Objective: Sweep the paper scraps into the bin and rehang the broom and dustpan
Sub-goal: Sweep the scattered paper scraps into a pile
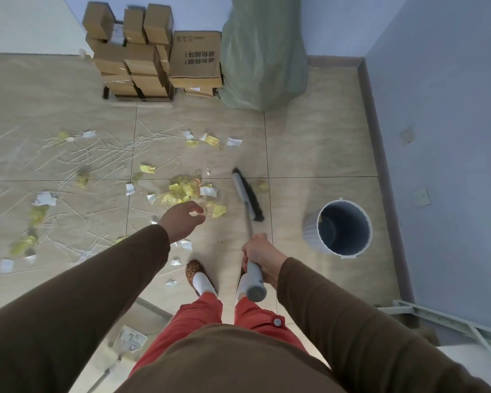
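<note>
Floor (pixel 323 143): beige tiles with thin grout lines, the landmark for everything below; the left part is strewn with litter.
Green sack (pixel 262 52): bulky, stands on the floor against the far wall, its top cut off by the frame edge.
Cardboard boxes (pixel 142 52): brown stack on the floor just left of the sack; printing on one box is too small to read.
Bin (pixel 341 226): grey round bucket with a dark inside, upright on the floor at the right, near the wall; its ribbed side is blurred.
Broom (pixel 248 198): grey handle, pale grey head with black bristles touching the floor, just right of the densest litter and left of the bin; the handle's upper end points at the camera.
Paper scraps (pixel 186 190): crumpled yellow and white bits among thin white sticks, spread across the floor's left and middle; many are smeared by blur.
Right hand (pixel 260 255): fingers wrapped round the broom handle.
Left hand (pixel 182 219): above the floor near the scraps, fingers loosely curled, holding nothing.
Dustpan: cannot be made out.
</note>
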`<state>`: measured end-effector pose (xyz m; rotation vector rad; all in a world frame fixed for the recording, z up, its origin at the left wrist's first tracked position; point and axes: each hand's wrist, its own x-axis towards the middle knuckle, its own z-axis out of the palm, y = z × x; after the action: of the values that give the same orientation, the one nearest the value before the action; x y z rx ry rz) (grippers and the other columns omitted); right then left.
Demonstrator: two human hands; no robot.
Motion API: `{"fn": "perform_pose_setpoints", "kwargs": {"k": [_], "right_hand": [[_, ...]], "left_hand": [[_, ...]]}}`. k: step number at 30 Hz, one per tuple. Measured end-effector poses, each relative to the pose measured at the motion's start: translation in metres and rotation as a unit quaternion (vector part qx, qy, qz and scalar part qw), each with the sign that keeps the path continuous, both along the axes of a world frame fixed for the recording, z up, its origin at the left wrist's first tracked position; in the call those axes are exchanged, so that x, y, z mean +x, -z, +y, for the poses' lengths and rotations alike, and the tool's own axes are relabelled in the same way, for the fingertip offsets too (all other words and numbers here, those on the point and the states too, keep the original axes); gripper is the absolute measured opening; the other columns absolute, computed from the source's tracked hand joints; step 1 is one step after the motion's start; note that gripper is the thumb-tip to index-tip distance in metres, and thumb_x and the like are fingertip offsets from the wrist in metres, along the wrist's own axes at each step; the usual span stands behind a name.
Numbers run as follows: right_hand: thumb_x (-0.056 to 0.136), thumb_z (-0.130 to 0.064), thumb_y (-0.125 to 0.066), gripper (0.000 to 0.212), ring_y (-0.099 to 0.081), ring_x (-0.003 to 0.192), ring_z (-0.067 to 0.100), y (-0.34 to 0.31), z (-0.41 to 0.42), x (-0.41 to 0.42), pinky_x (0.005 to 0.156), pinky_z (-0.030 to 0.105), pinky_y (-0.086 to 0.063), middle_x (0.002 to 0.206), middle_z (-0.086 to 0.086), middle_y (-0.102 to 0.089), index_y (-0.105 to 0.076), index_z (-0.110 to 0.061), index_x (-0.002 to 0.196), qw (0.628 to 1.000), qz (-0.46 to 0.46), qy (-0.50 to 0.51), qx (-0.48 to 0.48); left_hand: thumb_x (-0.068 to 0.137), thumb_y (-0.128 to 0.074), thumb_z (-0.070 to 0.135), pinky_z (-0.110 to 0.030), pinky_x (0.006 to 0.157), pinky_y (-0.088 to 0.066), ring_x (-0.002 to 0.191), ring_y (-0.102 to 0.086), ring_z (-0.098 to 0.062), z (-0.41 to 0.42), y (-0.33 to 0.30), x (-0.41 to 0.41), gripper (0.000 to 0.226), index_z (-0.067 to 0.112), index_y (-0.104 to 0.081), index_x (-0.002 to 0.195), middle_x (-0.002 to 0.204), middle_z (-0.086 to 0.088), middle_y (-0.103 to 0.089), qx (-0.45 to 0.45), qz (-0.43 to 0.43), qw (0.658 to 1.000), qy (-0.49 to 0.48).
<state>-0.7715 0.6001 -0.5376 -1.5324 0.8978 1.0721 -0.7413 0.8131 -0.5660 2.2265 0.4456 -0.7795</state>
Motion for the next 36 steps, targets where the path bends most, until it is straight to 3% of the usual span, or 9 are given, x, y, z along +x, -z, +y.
{"fn": "perform_pose_setpoints", "kwargs": {"k": [4, 8, 10, 18, 23, 25, 28, 32, 36], "right_hand": [[0.096, 0.001, -0.038, 0.015, -0.043, 0.036, 0.008, -0.022, 0.02, 0.016, 0.037, 0.016, -0.039, 0.064, 0.008, -0.045, -0.047, -0.01, 0.094, 0.994, 0.012, 0.032, 0.1], [0.097, -0.001, -0.043, 0.03, -0.041, 0.042, 0.009, -0.032, 0.011, 0.025, 0.035, 0.017, -0.037, 0.07, 0.008, -0.049, -0.046, -0.02, 0.12, 0.989, 0.016, 0.075, 0.128], [0.096, -0.001, -0.044, 0.037, -0.042, 0.044, 0.01, -0.035, 0.009, 0.029, 0.036, 0.019, -0.038, 0.073, 0.009, -0.05, -0.042, -0.02, 0.127, 0.996, -0.026, -0.003, 0.085], [0.094, -0.004, -0.044, 0.04, -0.044, 0.047, 0.012, -0.033, 0.021, 0.073, 0.04, 0.023, -0.041, 0.077, 0.008, -0.051, -0.038, -0.021, 0.13, 0.986, -0.126, -0.105, -0.015], [0.096, -0.006, -0.04, 0.038, -0.046, 0.056, 0.016, -0.015, 0.022, 0.153, 0.042, 0.024, -0.043, 0.088, 0.012, -0.051, -0.035, -0.021, 0.131, 0.972, -0.152, -0.164, -0.076], [0.097, -0.006, -0.035, 0.036, -0.045, 0.055, 0.016, -0.007, 0.026, 0.191, 0.041, 0.023, -0.042, 0.088, 0.012, -0.05, -0.035, -0.016, 0.131, 0.967, -0.147, -0.186, -0.092], [0.102, -0.006, -0.026, 0.014, -0.04, 0.056, 0.018, 0.004, 0.042, 0.237, 0.042, 0.026, -0.039, 0.08, 0.012, -0.045, -0.039, -0.007, 0.108, 0.96, -0.121, -0.234, -0.099], [0.103, -0.017, -0.024, 0.04, -0.043, 0.059, 0.019, 0.029, 0.074, 0.26, 0.05, 0.027, -0.039, 0.087, 0.012, -0.046, -0.033, -0.007, 0.14, 0.962, -0.098, -0.23, -0.108], [0.102, -0.028, -0.023, 0.042, -0.044, 0.057, 0.016, 0.031, 0.1, 0.231, 0.045, 0.025, -0.039, 0.09, 0.011, -0.049, -0.037, -0.011, 0.137, 0.969, -0.033, -0.236, -0.065]], "left_hand": [[0.091, -0.063, 0.031, -0.028, 0.087, -0.042, 0.113, -0.061, -0.023, 0.03, -0.002, 0.003, 0.03, 0.02, -0.067, 0.118, 0.134, -0.006, -0.062, 0.001, 0.0, 1.0, -0.006], [0.091, -0.063, 0.031, -0.029, 0.087, -0.043, 0.114, -0.061, -0.024, 0.058, -0.006, 0.006, 0.03, 0.019, -0.067, 0.118, 0.133, -0.005, -0.063, 0.002, -0.007, 1.0, -0.014], [0.091, -0.064, 0.029, -0.03, 0.091, -0.044, 0.117, -0.06, -0.024, 0.07, -0.008, 0.009, 0.031, 0.017, -0.068, 0.119, 0.132, -0.005, -0.064, -0.001, -0.015, 1.0, -0.019], [0.09, -0.063, 0.027, -0.037, 0.098, -0.048, 0.122, -0.057, -0.023, 0.101, -0.007, 0.021, 0.028, 0.017, -0.068, 0.116, 0.13, -0.006, -0.064, -0.006, -0.026, 0.999, -0.046], [0.091, -0.062, 0.026, -0.034, 0.097, -0.046, 0.121, -0.058, -0.022, 0.109, -0.005, 0.036, 0.027, 0.017, -0.068, 0.116, 0.129, -0.004, -0.065, 0.004, -0.03, 0.998, -0.054], [0.09, -0.062, 0.027, -0.033, 0.096, -0.045, 0.12, -0.058, -0.021, 0.11, -0.003, 0.045, 0.027, 0.017, -0.068, 0.115, 0.128, -0.004, -0.066, 0.012, -0.026, 0.998, -0.063], [0.091, -0.062, 0.028, -0.033, 0.097, -0.044, 0.121, -0.058, -0.021, 0.111, 0.001, 0.059, 0.028, 0.019, -0.068, 0.116, 0.131, -0.003, -0.064, 0.021, -0.018, 0.997, -0.072], [0.091, -0.062, 0.028, -0.035, 0.098, -0.044, 0.12, -0.058, -0.023, 0.108, 0.005, 0.081, 0.029, 0.019, -0.068, 0.118, 0.13, -0.003, -0.064, 0.023, -0.013, 0.997, -0.075], [0.091, -0.062, 0.026, -0.034, 0.098, -0.045, 0.121, -0.058, -0.024, 0.104, 0.003, 0.099, 0.027, 0.017, -0.067, 0.116, 0.128, -0.003, -0.065, 0.022, -0.014, 0.996, -0.085]]}}
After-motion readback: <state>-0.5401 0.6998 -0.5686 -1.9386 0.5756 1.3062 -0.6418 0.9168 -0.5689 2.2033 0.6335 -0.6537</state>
